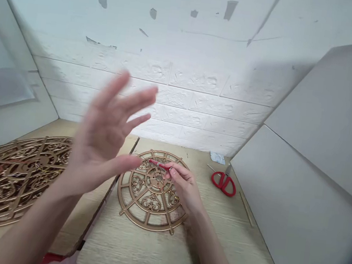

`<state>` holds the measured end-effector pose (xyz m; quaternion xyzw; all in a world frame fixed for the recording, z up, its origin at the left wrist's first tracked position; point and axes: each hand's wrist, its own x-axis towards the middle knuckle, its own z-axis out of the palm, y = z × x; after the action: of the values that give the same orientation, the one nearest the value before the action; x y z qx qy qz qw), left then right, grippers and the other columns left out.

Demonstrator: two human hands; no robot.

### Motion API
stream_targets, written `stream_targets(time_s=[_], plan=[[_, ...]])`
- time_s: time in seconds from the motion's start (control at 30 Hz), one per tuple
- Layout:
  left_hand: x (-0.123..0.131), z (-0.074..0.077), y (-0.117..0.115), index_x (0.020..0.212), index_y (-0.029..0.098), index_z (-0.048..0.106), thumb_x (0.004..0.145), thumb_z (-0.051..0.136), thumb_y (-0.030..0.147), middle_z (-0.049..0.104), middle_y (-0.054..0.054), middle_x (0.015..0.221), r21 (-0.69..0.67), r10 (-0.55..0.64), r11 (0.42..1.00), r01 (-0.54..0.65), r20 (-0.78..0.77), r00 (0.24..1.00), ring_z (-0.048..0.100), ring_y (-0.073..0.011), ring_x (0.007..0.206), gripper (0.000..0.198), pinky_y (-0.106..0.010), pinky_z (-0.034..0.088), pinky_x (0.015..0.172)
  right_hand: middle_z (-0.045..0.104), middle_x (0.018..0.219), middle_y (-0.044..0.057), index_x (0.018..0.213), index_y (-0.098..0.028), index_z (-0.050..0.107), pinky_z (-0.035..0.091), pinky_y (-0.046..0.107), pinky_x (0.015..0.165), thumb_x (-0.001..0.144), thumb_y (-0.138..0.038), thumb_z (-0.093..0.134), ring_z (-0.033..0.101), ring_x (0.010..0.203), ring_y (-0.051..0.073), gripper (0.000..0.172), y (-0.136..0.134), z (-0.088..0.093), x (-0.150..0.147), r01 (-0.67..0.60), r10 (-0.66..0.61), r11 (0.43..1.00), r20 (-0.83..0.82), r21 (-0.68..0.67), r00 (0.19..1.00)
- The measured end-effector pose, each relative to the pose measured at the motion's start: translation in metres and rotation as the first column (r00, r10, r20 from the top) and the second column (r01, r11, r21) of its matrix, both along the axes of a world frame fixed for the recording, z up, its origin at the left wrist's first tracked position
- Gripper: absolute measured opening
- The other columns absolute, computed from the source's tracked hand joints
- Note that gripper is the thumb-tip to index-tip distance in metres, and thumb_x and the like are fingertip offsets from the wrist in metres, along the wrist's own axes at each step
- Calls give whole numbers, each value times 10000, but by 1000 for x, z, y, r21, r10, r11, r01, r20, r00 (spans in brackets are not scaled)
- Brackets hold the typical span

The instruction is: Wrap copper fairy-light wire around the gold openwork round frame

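My left hand (105, 136) is raised in the air on the left, blurred by motion, with its fingers spread and nothing in it. Over the middle of a round gold openwork panel (151, 203), my right hand (187, 186) pinches a slim red tool with metal bands (159, 164). Its exact kind is too small to make out. The panel lies flat on the wooden table and has rings, spokes and scroll ornaments. My right fingers and wrist cover part of its right side.
More gold openwork panels (15, 177) lie in a pile on the left, partly behind my left arm. Red-handled scissors (227, 186) and a small pale blue scrap (217, 157) are at the right back. White boards (267, 193) and a white brick-patterned wall (190, 119) border the table (127, 251).
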<state>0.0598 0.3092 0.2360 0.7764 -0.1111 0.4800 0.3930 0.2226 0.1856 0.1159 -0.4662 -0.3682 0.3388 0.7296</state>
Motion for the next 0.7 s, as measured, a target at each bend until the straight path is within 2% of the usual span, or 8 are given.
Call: stream_targets(time_s=[0.07,0.1,0.2,0.23,0.3,0.4,0.53,0.7], plan=[[15,-27,12,1361,324,338,790,608,298,471,-17,1348,-17,7,1000,-10,-170,985,396,-237,1276,632,-457,349,1036,593,715,9,943,-221,697,399,277,709,808,-326,611,516,703,134,192,0,-2,0,-29,28,999,26,16,999],[24,-43,19,1332,283,392,807,572,267,497,-45,1326,-21,47,998,-54,-268,962,436,-224,1243,555,-442,366,1028,590,717,9,942,-219,697,397,277,703,804,-329,614,512,699,133,194,1,-3,1,-34,33,999,32,25,999],[47,-87,39,1234,192,496,790,513,174,607,-83,1172,-21,131,987,-156,-440,888,560,-198,1063,445,-381,459,912,593,718,10,927,-217,699,394,278,695,778,-341,639,511,691,135,203,2,-6,3,-9,8,999,19,36,1000],[52,-98,44,1149,177,556,770,484,130,641,-76,1091,9,198,975,-220,-471,860,585,-189,979,389,-364,482,853,594,709,9,920,-214,700,393,277,696,770,-342,645,512,689,136,204,2,-7,5,5,-5,999,7,33,1000],[57,-113,47,1059,168,607,715,464,70,651,-59,1055,109,264,964,-243,-506,821,585,-175,915,385,-346,473,836,598,705,11,908,-207,701,395,278,708,764,-338,649,514,692,137,202,2,-7,7,18,-18,999,-20,31,1000],[55,-121,44,1079,192,603,706,467,87,644,-38,1075,133,254,967,-216,-506,824,575,-172,917,410,-319,468,802,610,740,14,902,-206,699,403,283,736,754,-327,654,518,704,138,197,1,-7,9,10,-6,998,-56,57,998],[49,-124,36,1059,201,616,742,503,165,649,-42,1064,111,212,977,-181,-526,823,567,-192,944,338,-328,459,792,578,671,-7,867,-193,696,396,262,718,716,-321,689,500,658,118,198,2,-8,10,-19,24,998,-87,56,996],[47,-127,41,1027,192,639,744,566,232,659,-55,1037,79,231,972,-222,-517,824,570,-198,901,294,-349,453,800,537,639,-23,842,-190,684,411,280,745,705,-334,698,502,644,118,200,9,-12,16,-61,74,994,-146,89,987]])
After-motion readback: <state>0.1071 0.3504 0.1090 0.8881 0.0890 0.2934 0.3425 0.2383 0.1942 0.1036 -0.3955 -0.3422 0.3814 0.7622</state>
